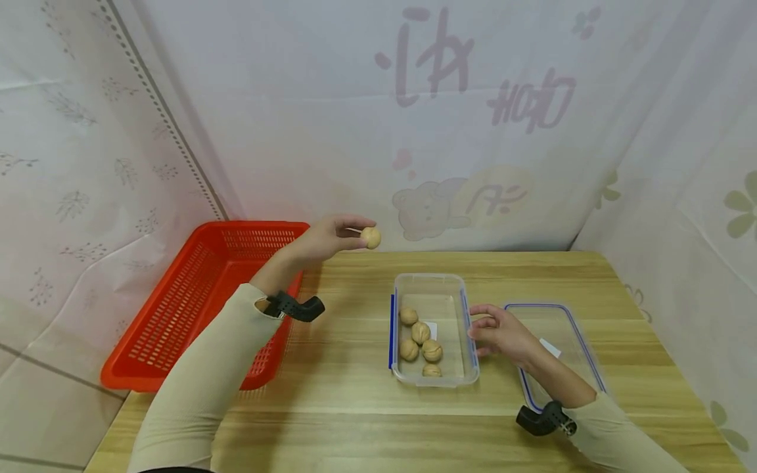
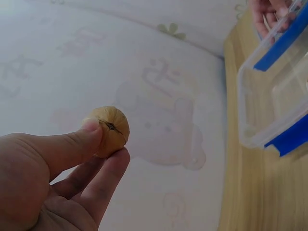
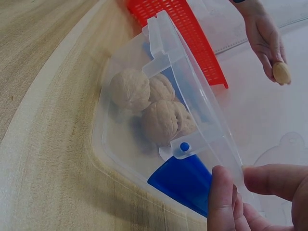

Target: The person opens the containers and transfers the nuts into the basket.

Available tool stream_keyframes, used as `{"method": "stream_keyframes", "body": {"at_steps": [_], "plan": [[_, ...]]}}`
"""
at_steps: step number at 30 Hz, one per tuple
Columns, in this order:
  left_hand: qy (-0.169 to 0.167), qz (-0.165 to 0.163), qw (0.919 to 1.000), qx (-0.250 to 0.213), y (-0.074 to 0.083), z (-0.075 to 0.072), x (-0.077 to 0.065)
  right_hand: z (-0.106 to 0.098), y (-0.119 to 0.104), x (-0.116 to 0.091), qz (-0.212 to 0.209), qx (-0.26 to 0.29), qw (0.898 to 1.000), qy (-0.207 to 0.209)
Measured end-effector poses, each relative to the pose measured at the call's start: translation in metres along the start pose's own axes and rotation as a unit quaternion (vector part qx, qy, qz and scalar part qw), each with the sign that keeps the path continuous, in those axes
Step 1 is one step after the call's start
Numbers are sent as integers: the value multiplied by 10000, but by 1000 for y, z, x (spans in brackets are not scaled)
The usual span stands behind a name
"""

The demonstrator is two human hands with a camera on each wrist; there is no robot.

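Observation:
My left hand (image 1: 325, 240) pinches a walnut (image 1: 370, 238) between thumb and fingertips, raised above the back of the table. In the left wrist view the walnut (image 2: 113, 130) shows its pointed end and seam. My right hand (image 1: 503, 335) holds the right side of a clear plastic food container (image 1: 430, 381), which stands open on the table. In the right wrist view, the thumb and fingers pinch its rim beside a blue side latch (image 3: 183, 185). Several walnuts (image 1: 420, 333) lie inside, toward the container's left and front, near a small white label.
A red plastic basket (image 1: 204, 240) stands at the left, partly behind my left forearm. The clear lid (image 1: 570, 322) with a blue seal lies on the wooden table (image 1: 349, 387) at the right, under my right forearm. Printed white curtains (image 1: 331, 131) hang around the table.

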State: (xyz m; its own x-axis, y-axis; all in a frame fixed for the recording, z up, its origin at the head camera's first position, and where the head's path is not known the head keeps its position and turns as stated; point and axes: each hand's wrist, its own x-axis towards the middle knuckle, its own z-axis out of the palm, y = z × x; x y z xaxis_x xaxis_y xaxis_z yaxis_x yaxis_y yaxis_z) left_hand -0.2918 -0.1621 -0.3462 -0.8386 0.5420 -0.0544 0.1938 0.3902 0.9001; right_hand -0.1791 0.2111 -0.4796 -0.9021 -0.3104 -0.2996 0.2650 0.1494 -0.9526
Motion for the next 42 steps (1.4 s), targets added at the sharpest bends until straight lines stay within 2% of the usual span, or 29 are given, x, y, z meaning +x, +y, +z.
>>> {"method": "stream_keyframes", "body": {"at_steps": [14, 24, 30, 36, 42], "plan": [[847, -435, 9954, -96, -23, -54, -35, 0, 0, -1, -8, -30, 10000, 5], [1216, -761, 9896, -136, -52, -84, -57, 0, -1, 0, 75, -122, 9998, 143], [1447, -937, 9850, 73, -71, -98, -69, 1, -3, -1, 36, -142, 9998, 95], [1537, -1293, 9787, 423, -88, -105, -77, 0, -3, -1, 20, -124, 9999, 59], [1612, -1485, 9755, 165, -111, -109, -81, 1, -2, -2, 20, -108, 9999, 55]]}}
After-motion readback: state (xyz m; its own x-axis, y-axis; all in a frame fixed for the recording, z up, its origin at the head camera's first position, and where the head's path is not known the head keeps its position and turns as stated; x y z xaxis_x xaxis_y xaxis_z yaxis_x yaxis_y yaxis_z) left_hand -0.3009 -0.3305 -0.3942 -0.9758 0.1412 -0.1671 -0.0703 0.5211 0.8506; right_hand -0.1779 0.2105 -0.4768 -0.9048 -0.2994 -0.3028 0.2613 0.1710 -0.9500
